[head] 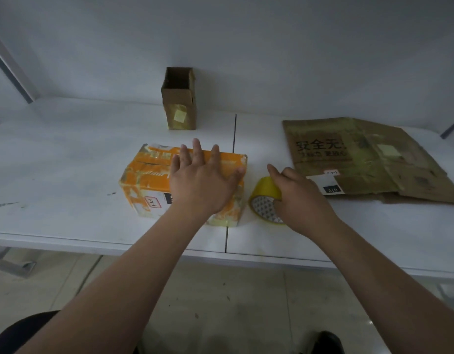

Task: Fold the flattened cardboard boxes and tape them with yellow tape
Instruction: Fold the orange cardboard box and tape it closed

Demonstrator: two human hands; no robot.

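An orange and white folded box [146, 180] lies on the white table, its edges covered in yellow tape. My left hand [203, 180] rests flat on its top with the fingers spread. Just right of the box stands a roll of yellow tape [263, 203] on its edge. My right hand [297, 195] is closed over the top of the roll. A stack of flattened brown cardboard boxes [369, 159] with black printed characters lies at the right of the table.
A small brown box [179, 100] stands upright with its top open at the back of the table [54, 175], near the wall. A seam runs down the middle of the table. The front edge is close to my forearms.
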